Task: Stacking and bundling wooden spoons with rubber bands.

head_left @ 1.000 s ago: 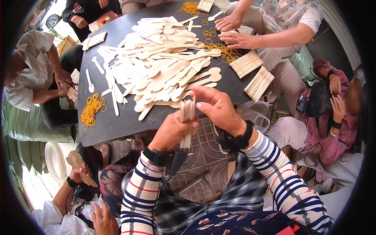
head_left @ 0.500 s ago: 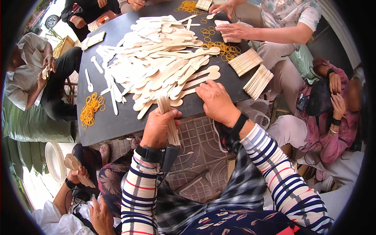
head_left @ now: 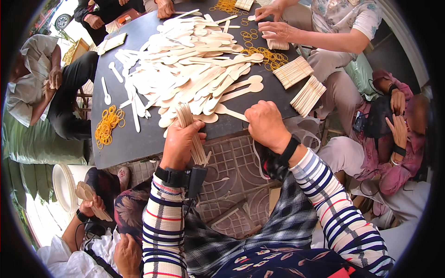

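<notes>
On the dark table [head_left: 132,150], yellow rubber bands [head_left: 107,124] flank heaped wooden spoons [head_left: 185,69].

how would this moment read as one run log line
left hand: gripping stack of wooden pieces | right hand: closed on handle end of wooden spoon | black table: spoon pile, yellow rubber bands

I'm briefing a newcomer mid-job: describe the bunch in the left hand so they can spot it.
Start at the dark table, then its near edge, where the left hand shows above a striped sleeve. The bunch is the wooden sticks it grips side by side, unlike the loose pile beyond.
</notes>
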Tool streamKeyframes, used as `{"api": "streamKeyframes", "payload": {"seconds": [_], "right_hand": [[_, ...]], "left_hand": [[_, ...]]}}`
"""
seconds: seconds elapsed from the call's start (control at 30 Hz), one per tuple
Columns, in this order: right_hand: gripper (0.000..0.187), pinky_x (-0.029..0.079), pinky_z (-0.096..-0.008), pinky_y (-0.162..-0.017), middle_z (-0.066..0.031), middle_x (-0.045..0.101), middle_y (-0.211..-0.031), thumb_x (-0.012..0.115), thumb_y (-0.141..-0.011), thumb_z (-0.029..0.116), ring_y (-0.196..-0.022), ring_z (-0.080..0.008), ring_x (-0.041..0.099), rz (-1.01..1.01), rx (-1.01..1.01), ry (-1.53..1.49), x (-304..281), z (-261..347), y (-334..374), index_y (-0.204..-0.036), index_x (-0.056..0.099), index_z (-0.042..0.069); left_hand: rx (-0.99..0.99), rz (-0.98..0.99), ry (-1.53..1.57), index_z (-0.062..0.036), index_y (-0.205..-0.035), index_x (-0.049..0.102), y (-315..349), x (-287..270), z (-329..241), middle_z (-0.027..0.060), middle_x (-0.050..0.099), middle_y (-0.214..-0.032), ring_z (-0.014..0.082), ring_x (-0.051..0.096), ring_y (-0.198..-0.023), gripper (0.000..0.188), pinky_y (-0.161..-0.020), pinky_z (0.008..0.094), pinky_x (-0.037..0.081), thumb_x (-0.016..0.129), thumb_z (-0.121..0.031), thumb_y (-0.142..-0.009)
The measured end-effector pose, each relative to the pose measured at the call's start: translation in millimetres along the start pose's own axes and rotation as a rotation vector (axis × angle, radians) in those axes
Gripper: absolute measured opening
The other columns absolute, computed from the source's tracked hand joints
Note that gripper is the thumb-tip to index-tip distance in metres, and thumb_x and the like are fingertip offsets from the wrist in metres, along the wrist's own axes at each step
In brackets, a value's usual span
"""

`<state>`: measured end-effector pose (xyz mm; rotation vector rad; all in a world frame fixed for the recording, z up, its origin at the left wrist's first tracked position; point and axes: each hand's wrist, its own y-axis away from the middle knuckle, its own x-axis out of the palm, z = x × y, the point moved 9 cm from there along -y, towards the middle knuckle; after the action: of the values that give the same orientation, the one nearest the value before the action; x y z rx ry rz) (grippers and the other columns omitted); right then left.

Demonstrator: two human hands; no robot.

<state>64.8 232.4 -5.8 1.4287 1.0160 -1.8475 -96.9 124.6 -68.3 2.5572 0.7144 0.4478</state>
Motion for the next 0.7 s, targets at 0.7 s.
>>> {"api": "streamKeyframes", "payload": {"seconds": [0.7], "right_hand": [[0.012,0.049,-0.0433,-0.057,-0.0172,0.059,-0.06,0.058,-0.068,0.014,-0.058,-0.0367,0.06,-0.018,0.18,-0.532,-16.4,1.9,2.1,-0.062,0.062,0.005]], "left_hand": [[-0.173,0.196,0.34,-0.0007,-0.104,0.058,4.9,41.2,23.6,0.0114,0.066,-0.093,0.0178,0.063,-0.075,0.023,-0.069,0.0336,0.055,0.066,-0.014,-0.087]]}}
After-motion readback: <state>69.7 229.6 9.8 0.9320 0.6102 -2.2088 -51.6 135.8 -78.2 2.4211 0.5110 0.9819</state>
